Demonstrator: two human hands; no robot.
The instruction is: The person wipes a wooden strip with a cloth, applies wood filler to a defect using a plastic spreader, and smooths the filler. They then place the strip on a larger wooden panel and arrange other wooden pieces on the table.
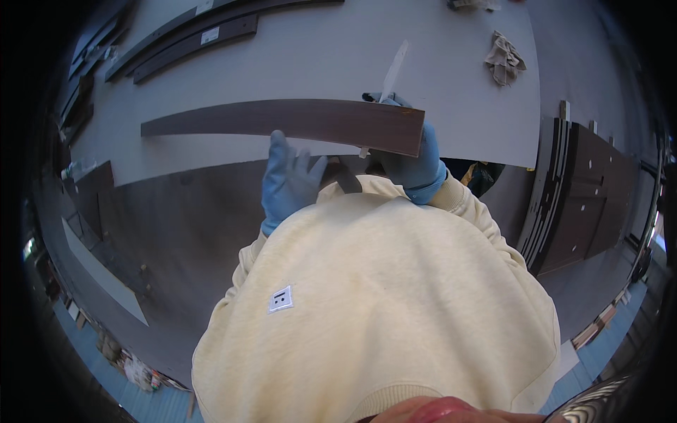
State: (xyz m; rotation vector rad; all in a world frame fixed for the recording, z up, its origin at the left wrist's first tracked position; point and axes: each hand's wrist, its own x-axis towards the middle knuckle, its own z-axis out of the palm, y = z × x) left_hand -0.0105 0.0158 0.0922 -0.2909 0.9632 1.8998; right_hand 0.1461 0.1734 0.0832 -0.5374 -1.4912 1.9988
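ITEM: dark wood-grain panel strip (pixel 282 123), long & narrow, lying across near edge of grey worktable (pixel 458 70). Runs left to right; right end overhangs table edge a bit, just in front of person.

R hand (pixel 416 166): blue glove, clenched on right end of strip, fingers wrapped under and over the end. Same hand seems to pinch a thin pale edge-band strip (pixel 393 70) that rises from the panel end toward far side; exact pinch hidden behind panel, so cannot tell for sure.

L hand (pixel 290 180): blue glove, fingers spread & released, grasping nothing; fingertips touch or nearly touch near edge of strip, left of R hand.

Step in hand (judgement): edge work at right end of strip, w/ R hand steadying the end & L hand ready to brace.

Next move calls for (judgement): L hand flat on panel to stop it pivoting on table edge; R hand needs firm hold on the pale band, kept in line w/ panel edge.

ALSO PRESENT:
- cream sweatshirt (pixel 381 303), person's own, fills near centre.
- crumpled rag (pixel 505 60), far right on table.
- stack of dark curved-looking boards (pixel 190 35), far left.
- dark panels w/ pale fittings (pixel 585 204), on floor at right.
- pale long board (pixel 102 271), floor at left.
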